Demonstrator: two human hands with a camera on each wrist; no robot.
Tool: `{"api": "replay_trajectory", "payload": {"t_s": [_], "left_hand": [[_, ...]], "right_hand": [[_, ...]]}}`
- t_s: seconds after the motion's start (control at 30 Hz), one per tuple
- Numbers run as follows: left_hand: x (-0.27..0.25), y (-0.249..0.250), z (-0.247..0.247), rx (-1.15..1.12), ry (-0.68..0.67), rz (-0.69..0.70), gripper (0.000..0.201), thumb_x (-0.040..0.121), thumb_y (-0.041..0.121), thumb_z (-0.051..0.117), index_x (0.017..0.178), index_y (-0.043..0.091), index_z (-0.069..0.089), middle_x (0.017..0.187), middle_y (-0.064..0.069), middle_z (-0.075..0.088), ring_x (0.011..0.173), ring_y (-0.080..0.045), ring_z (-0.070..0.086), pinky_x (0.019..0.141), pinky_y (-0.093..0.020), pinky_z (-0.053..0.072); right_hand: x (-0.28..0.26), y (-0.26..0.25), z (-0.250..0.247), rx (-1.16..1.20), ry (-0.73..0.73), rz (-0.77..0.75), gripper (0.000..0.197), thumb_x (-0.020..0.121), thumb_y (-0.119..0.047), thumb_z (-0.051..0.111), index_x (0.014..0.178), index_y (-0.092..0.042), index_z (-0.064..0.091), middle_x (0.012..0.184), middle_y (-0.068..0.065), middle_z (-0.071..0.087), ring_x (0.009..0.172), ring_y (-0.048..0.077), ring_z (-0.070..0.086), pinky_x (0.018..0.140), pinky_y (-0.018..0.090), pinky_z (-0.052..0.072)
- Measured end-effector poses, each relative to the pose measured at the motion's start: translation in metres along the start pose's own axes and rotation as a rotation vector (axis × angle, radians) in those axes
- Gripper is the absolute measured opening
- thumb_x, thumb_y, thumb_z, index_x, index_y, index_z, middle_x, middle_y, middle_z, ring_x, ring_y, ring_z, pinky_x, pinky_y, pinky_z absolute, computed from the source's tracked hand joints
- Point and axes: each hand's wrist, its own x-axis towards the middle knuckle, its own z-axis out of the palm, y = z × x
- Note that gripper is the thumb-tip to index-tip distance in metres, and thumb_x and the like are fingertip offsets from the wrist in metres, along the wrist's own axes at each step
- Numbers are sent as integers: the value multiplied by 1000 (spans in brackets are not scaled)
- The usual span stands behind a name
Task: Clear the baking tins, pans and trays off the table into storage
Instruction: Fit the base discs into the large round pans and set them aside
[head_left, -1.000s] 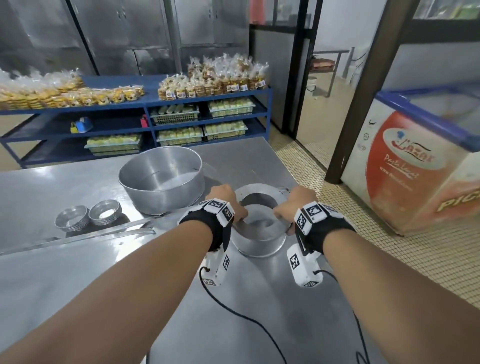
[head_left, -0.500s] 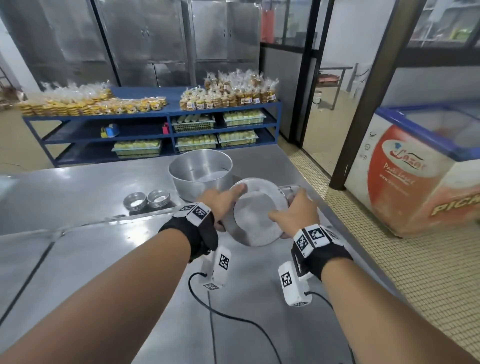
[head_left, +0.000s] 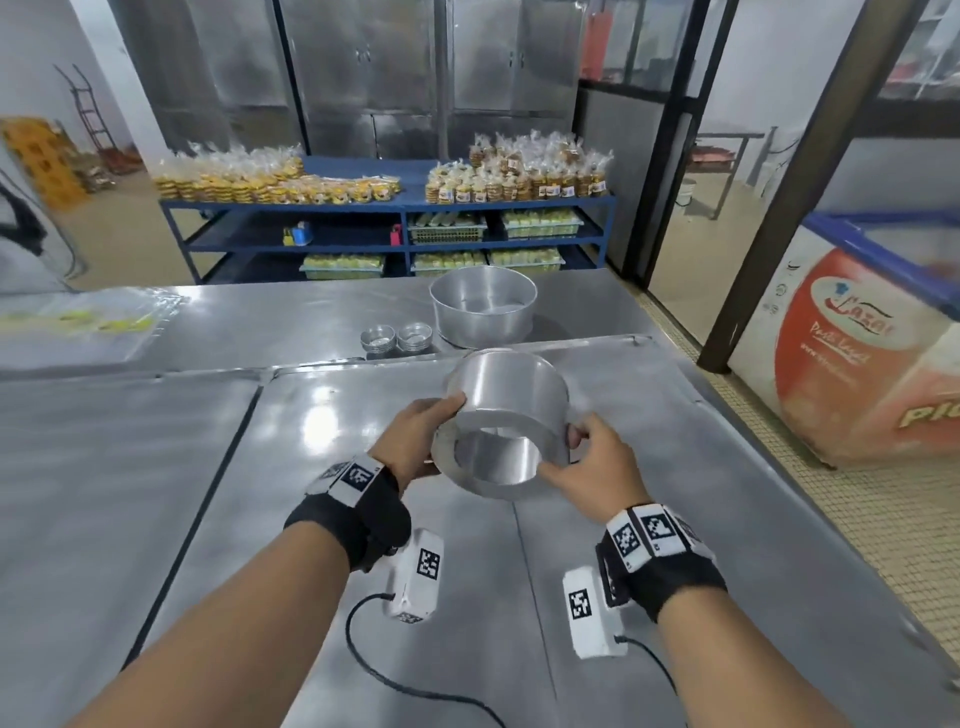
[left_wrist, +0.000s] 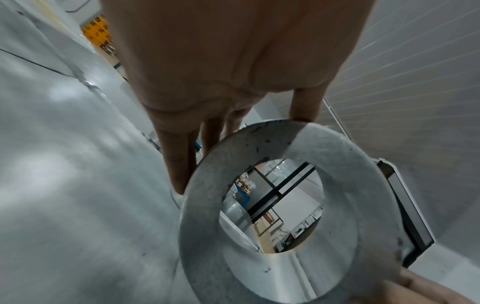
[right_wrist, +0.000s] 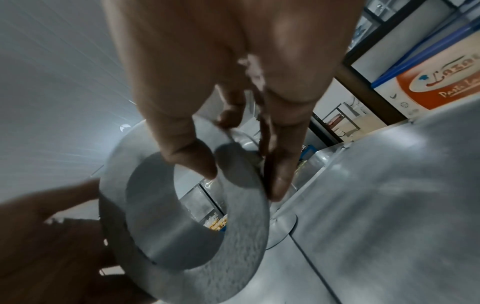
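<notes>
A round metal ring tin (head_left: 511, 402) with a hollow centre tube hangs above the steel table (head_left: 260, 467), tipped so its underside faces me. My left hand (head_left: 415, 441) grips its left rim, and my right hand (head_left: 587, 457) grips the right rim. The left wrist view shows the ring tin (left_wrist: 233, 185) from below, with the fingers (left_wrist: 179, 164) along its edge. In the right wrist view the thumb lies on the ring tin (right_wrist: 244, 205) and the fingers (right_wrist: 279, 174) curl behind its rim. A large round pan (head_left: 483, 306) and two small tins (head_left: 397, 338) stand further back.
A blue shelf rack (head_left: 389, 228) with bagged baked goods stands beyond the table. Steel cabinets (head_left: 415, 78) line the back wall. To the right is a chest freezer (head_left: 857, 343), across a tiled aisle. Clear plastic bags (head_left: 88, 317) lie at the table's far left.
Both hands have lifted the ring tin off the table and tipped it over toward me. The view has risen and pulled back from the table.
</notes>
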Motion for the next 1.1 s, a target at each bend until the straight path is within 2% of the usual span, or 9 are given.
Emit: {"api": "replay_trajectory", "payload": {"t_s": [0.1, 0.23, 0.3, 0.4, 0.47, 0.57, 0.7, 0.97, 1.1], "left_hand": [[-28, -27, -24, -40, 11, 5, 69, 72, 48, 68, 134, 22, 54, 111, -2, 68, 93, -21, 66, 85, -37, 55], [-63, -57, -45, -125, -24, 2, 74, 63, 32, 68, 135, 29, 52, 117, -4, 65, 93, -21, 62, 78, -29, 50], [-79, -69, -52, -147, -37, 18, 77, 61, 22, 67, 137, 28, 51, 112, -1, 64, 92, -18, 61, 74, -27, 47], [-102, -86, -57, -176, -93, 64, 70, 60, 13, 60, 129, 24, 60, 107, -4, 63, 89, -17, 59, 65, -24, 45], [-114, -96, -57, -297, -106, 74, 57, 73, 22, 63, 130, 18, 62, 111, -4, 69, 97, -17, 66, 76, -27, 50], [-123, -114, -54, -345, -33, 39, 51, 91, 51, 58, 132, 20, 62, 125, -3, 69, 114, -19, 66, 100, -39, 48], [-130, -142, -57, -386, 63, 0, 54, 82, 43, 64, 134, 28, 60, 137, -5, 61, 127, -24, 57, 112, -47, 41], [-144, -169, -67, -495, 93, -79, 56, 76, 10, 48, 126, 30, 65, 125, -17, 66, 104, -32, 60, 91, -43, 45], [-148, -170, -72, -422, 111, -68, 68, 62, 11, 46, 123, 32, 66, 124, -13, 67, 93, -28, 56, 59, -28, 40]], "right_hand": [[-33, 0, 11, 224, -143, 92, 31, 65, -10, 71, 75, -20, 44, 80, -4, 58, 61, 19, 46, 61, 29, 43], [-65, -2, 29, 677, -155, 303, 19, 69, -7, 56, 83, -20, 53, 90, 1, 61, 75, 24, 56, 73, 42, 51], [-80, -6, 33, 712, -111, 347, 5, 90, -18, 59, 94, -18, 60, 99, 3, 67, 78, 28, 66, 70, 39, 55], [-99, -5, 42, 702, -136, 366, 36, 93, -52, 57, 99, -18, 70, 98, 3, 72, 83, 32, 72, 70, 42, 60], [-109, -1, 53, 638, -157, 373, 42, 88, -58, 61, 93, -18, 73, 94, 8, 73, 82, 31, 72, 69, 42, 61], [-119, 8, 70, 437, -178, 314, 9, 83, -31, 71, 87, -24, 76, 90, 13, 73, 79, 30, 71, 61, 38, 60], [-130, 18, 83, 332, -195, 310, 22, 77, -7, 68, 77, -27, 77, 77, 4, 73, 71, 26, 67, 53, 30, 54], [-142, 17, 89, 166, -257, 298, 24, 67, 0, 67, 76, -22, 71, 84, 2, 71, 74, 30, 71, 57, 46, 61], [-141, 15, 91, 65, -292, 244, 27, 62, -4, 73, 73, -27, 65, 77, -7, 68, 77, 20, 67, 76, 35, 59]]}}
